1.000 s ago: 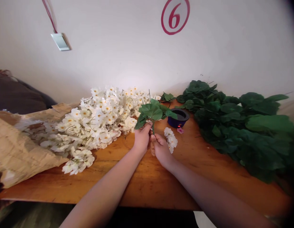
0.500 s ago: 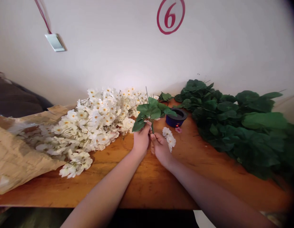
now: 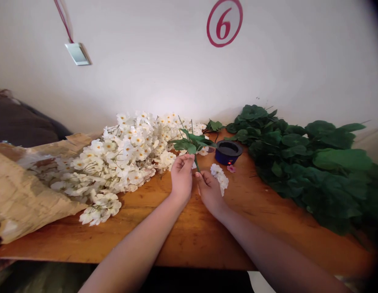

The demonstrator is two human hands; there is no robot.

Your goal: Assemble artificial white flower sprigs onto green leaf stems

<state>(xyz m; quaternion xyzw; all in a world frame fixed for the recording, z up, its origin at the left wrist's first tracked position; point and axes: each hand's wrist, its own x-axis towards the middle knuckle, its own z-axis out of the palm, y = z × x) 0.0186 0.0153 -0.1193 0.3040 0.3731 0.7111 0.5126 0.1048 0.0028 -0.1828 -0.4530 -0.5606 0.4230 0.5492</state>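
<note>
My left hand [image 3: 181,179] is curled around the base of a green artificial leaf sprig [image 3: 190,142], whose thin stem [image 3: 196,164] runs down between my hands. My right hand [image 3: 209,191] grips a small spray of white flowers [image 3: 219,177], with its fingertips at the lower end of that stem. The spray's own stem is hidden in my fingers. Behind my left hand lies a large heap of white artificial flowers [image 3: 124,154] with yellow centres. A dark blue round pot [image 3: 228,151] stands just beyond my right hand.
Crumpled brown kraft paper [image 3: 24,191] lies under the flowers at the left, on a wooden table [image 3: 201,240]. A big pile of green leaves [image 3: 311,162] fills the right side. A small pink blossom [image 3: 231,168] lies by the pot. The table's back meets a white wall [image 3: 146,69].
The leaf sprig has turned and tilted, so its leaves now appear lower and narrower. My left fingers have shifted on it, and the view has moved slightly.
</note>
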